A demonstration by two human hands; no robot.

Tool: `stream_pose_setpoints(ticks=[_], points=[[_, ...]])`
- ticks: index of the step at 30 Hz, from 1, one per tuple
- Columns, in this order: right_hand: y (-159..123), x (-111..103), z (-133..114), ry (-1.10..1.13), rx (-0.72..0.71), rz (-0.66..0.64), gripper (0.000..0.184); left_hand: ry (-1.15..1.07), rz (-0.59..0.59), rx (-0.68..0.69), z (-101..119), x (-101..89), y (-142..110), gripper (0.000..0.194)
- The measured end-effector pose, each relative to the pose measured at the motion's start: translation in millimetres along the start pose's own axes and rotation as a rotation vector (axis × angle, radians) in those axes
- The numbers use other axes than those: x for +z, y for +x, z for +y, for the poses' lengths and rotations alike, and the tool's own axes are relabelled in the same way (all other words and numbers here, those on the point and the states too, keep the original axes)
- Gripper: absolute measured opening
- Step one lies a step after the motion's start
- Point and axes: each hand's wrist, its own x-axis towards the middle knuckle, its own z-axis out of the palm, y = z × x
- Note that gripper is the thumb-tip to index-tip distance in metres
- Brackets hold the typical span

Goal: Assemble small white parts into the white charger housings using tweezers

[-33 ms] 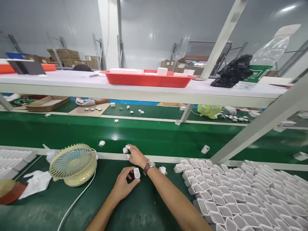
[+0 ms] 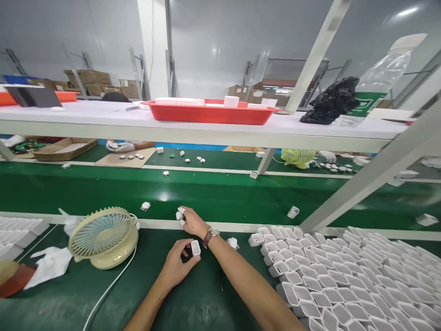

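Note:
My left hand (image 2: 176, 267) is closed around a small white plastic shell (image 2: 195, 248), held upright above the green mat. My right hand (image 2: 193, 222), with a watch (image 2: 210, 235) on the wrist, reaches forward to the white strip at the conveyor's near edge. Its fingertips pinch a small white part (image 2: 179, 214) there. The two hands are close together, the right one just beyond the left. Another white part (image 2: 233, 242) lies on the mat beside my right forearm.
A cream desk fan (image 2: 103, 236) with its cable stands at left, beside a white glove (image 2: 51, 264). Several stacked white shells (image 2: 344, 271) fill the right. Loose parts (image 2: 293, 212) ride the green belt (image 2: 220, 193). A slanted post (image 2: 372, 179) and a shelf with a red tray (image 2: 210, 111) stand ahead. A co-worker's gloved hand (image 2: 120, 146) works opposite.
The view has shifted slightly; both hands stay where they were, holding the same parts.

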Motion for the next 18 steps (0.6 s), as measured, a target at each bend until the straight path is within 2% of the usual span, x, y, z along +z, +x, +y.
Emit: stream_pose_setpoints(ticks=[4, 7, 9, 13, 16, 18], points=[[12.6, -0.9, 5.1, -0.043, 0.039, -0.029, 0.017, 0.012, -0.003, 0.014, -1.4, -2.0, 0.8, 0.045], [-9.7, -24.0, 12.8, -0.076, 0.096, 0.010, 0.012, 0.006, -0.018, 0.009, -4.4, -3.2, 0.2, 0.047], [-43.0, -45.7, 15.7, -0.098, 0.147, 0.061, 0.016, 0.001, -0.034, -0.003, -6.5, -3.4, 0.1, 0.048], [-138.1, -80.6, 7.9, -0.150, 0.284, 0.169, 0.019, 0.017, -0.049, -0.027, -7.6, -2.5, 0.8, 0.050], [-200.7, -84.7, -2.1, -0.185, 0.396, 0.235, 0.025, 0.060, -0.050, -0.045, -4.3, -1.3, 1.4, 0.050], [-224.4, -78.5, -4.1, -0.199, 0.455, 0.267, 0.025, 0.082, -0.049, -0.045, -0.9, -0.7, 1.1, 0.050]])
